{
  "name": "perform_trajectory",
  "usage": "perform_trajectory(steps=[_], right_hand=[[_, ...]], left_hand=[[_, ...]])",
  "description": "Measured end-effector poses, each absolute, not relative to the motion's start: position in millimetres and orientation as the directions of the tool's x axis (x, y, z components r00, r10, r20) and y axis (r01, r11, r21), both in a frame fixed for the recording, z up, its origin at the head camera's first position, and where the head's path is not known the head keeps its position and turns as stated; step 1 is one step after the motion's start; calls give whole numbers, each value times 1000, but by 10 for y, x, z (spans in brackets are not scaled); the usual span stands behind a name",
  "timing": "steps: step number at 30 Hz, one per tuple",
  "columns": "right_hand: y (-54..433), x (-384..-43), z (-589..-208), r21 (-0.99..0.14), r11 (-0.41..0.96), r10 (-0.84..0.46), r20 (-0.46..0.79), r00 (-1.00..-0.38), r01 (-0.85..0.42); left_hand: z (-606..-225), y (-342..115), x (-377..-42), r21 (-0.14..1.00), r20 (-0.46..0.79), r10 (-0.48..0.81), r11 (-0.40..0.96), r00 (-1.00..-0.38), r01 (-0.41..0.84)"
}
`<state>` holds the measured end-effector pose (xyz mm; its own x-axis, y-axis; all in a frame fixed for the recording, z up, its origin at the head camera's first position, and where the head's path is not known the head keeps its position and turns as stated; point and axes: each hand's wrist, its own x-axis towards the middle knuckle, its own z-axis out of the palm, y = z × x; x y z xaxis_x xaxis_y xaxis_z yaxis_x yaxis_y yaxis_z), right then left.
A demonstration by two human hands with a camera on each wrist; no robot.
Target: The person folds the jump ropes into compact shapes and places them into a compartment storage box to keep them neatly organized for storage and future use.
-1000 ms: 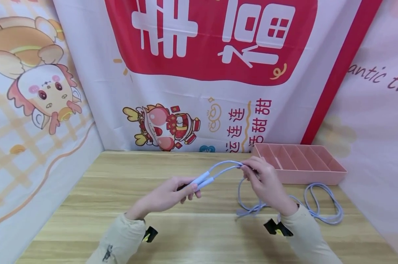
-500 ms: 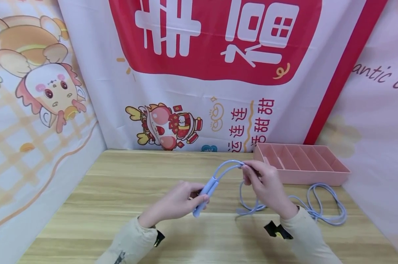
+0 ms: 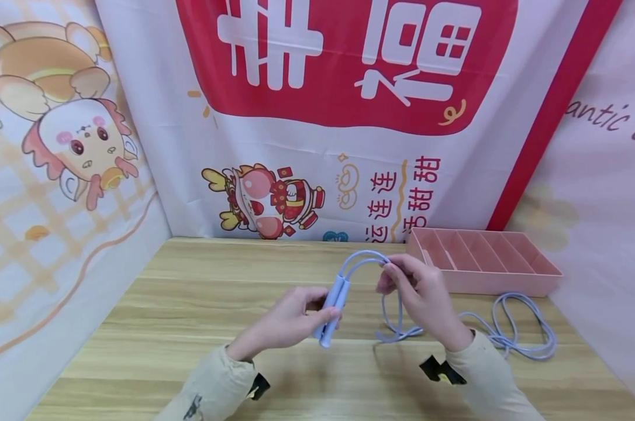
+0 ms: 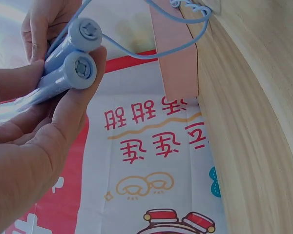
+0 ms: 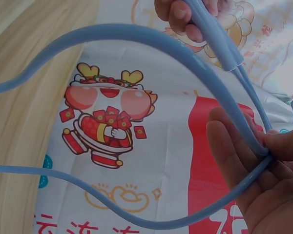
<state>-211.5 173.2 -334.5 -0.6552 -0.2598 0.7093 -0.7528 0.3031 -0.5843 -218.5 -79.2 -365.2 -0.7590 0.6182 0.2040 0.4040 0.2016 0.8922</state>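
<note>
Two light blue jump rope handles (image 3: 339, 292) lie side by side in my left hand (image 3: 291, 316), its thumb across them and fingers beneath. In the left wrist view, the round end caps of the handles (image 4: 80, 71) face the camera. From their upper ends the jump rope's cord (image 3: 356, 254) arches over to my right hand (image 3: 423, 295), which pinches both strands between thumb and fingers. The right wrist view shows the cord (image 5: 136, 33) looping away from the pinch, the other fingers of that right hand (image 5: 278, 195) extended.
More of the blue cord lies in loose coils (image 3: 546, 345) on the wooden table (image 3: 202, 292), to the right. Behind it stands a pink divided box (image 3: 501, 283) near the back right. A printed cloth (image 3: 180, 175) hangs at the table's rear.
My left hand has moved right, closer to the right hand, and the handles have swung from a slant to nearly upright. The right hand keeps pinching the cord in almost the same place.
</note>
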Motion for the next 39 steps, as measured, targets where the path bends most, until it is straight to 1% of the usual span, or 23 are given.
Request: perform_trajectory(steps=[4, 6, 10, 13, 17, 20, 24, 25, 27, 31, 34, 39], right_hand=[[1781, -2193, -3422, -572, 317, -289, 702, -651, -757], [1796, -2209, -3439, -565, 319, -317, 693, -647, -761], [1828, -2222, -3442, -520, 321, -374, 698, -611, -791], [1858, -2238, -3439, -476, 359, -398, 700, -593, -803], [1901, -2261, -3443, -455, 424, -412, 673, -614, -783], [1920, -2269, -3446, -425, 462, -401, 683, -611, -778], [1929, -2269, -3446, -403, 511, -328, 725, -605, -759], [1929, -2266, -3445, -415, 513, -309, 728, -612, -752], [1919, -2249, -3443, -473, 490, -280, 710, -646, -733], [1886, -2202, -3435, -636, 367, -274, 623, -733, -678], [1860, -2177, -3429, -749, 262, -276, 547, -791, -609], [1807, -2146, -3428, -872, 126, -254, 433, -865, -473]], left_hand=[[-3599, -821, -2172, 912, 245, 579, 134, -778, 387], [-3554, -850, -2164, 907, 277, 554, 120, -785, 405], [-3468, -917, -2159, 887, 340, 478, 122, -810, 445], [-3426, -971, -2176, 877, 394, 396, 108, -829, 469], [-3389, -1046, -2196, 864, 445, 300, 105, -844, 493], [-3379, -1067, -2199, 864, 446, 283, 112, -849, 491], [-3407, -1021, -2210, 867, 432, 321, 110, -843, 486], [-3421, -1000, -2213, 871, 424, 339, 104, -840, 481], [-3459, -954, -2218, 874, 409, 375, 101, -832, 475], [-3547, -856, -2221, 888, 376, 438, 82, -816, 453], [-3611, -785, -2216, 889, 376, 447, 75, -812, 453], [-3715, -673, -2183, 889, 384, 442, 63, -811, 454]])
